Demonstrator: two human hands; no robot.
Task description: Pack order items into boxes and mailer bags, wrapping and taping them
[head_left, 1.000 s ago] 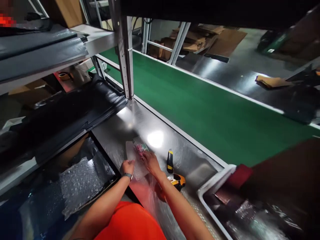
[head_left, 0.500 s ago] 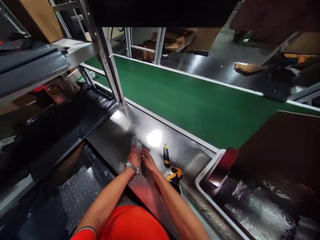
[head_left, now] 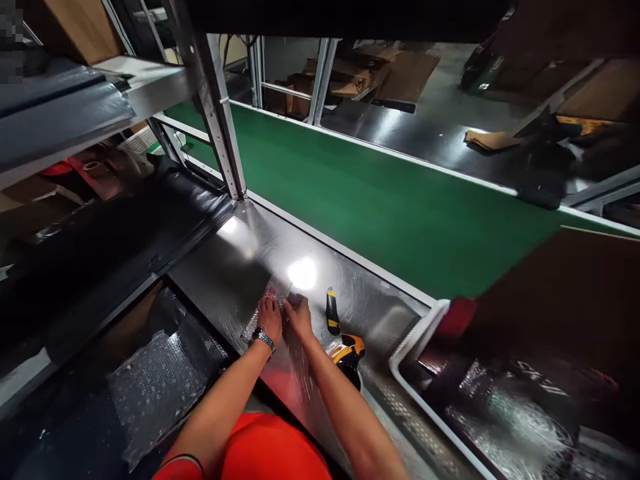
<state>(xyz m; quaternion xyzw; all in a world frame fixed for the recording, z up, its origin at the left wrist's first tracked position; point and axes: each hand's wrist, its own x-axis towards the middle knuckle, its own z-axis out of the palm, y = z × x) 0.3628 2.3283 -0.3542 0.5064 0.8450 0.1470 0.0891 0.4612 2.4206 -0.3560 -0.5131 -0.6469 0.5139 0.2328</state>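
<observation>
On the metal worktop (head_left: 210, 267) lies a small clear bubble-wrap packet (head_left: 250, 327) with some red showing at its far end. My left hand (head_left: 270, 320), a metal watch at its wrist, grips the packet from above with bent fingers. Close on the right, my right hand (head_left: 300, 319) has its fingers curled together at the packet's edge; the fingers partly hide what they pinch. To the right lie a black-and-yellow utility knife (head_left: 333, 312) and a yellow-and-black tape dispenser (head_left: 350, 350).
A green conveyor belt (head_left: 360, 193) runs beyond the worktop's raised edge. At right stands a white-rimmed bin (head_left: 420, 387) holding clear plastic wrapping. Bubble-wrap sheets (head_left: 155, 387) lie in a box at lower left. A metal post (head_left: 225, 133) rises at the worktop's far left corner.
The packet has turned from pointing away from me to lying slantwise, its near end now left of my left hand. Both hands have shifted slightly, and the right fingers have curled in.
</observation>
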